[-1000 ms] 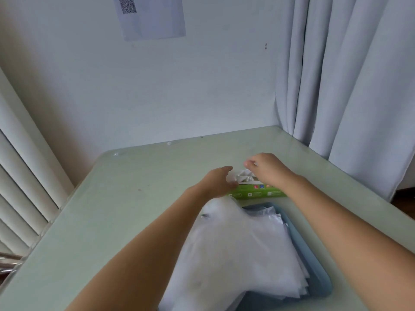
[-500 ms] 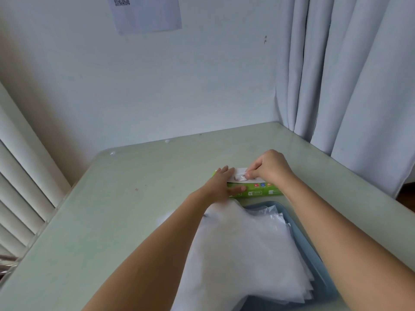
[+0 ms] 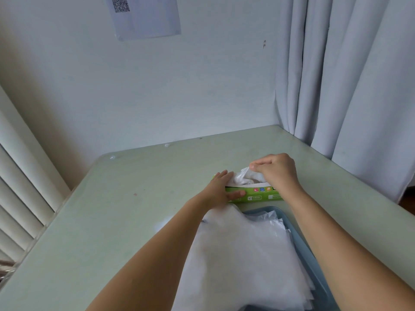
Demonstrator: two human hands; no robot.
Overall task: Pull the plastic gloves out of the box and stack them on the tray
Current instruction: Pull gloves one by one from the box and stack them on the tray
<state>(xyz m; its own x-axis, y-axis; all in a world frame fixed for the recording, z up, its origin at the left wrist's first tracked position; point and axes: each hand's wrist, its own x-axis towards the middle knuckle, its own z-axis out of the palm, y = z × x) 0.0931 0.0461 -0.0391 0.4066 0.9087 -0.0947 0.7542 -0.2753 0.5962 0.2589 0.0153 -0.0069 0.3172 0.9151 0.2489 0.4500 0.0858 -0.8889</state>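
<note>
A crumpled plastic glove [image 3: 241, 177] stood partly out of the top of the green box [image 3: 258, 195], just right of the frame's centre; your right hand [image 3: 275, 170] pinched its upper edge between thumb and curled fingers, so that glove was only part drawn. Your left hand [image 3: 219, 189] lay with straight fingers flat on the box's left end and its thumb along the front face, bracing the box and gripping nothing. Just below the box, in the lower right of the frame, a thick stack of gloves [image 3: 242, 254] already lay on the blue tray [image 3: 298, 232], hiding the tray's left side; both sat on the pale green tabletop [image 3: 134, 209]. I judge you were well into the job, with this glove yet to be freed and laid on the stack; how many remained inside the box could not be told.
</note>
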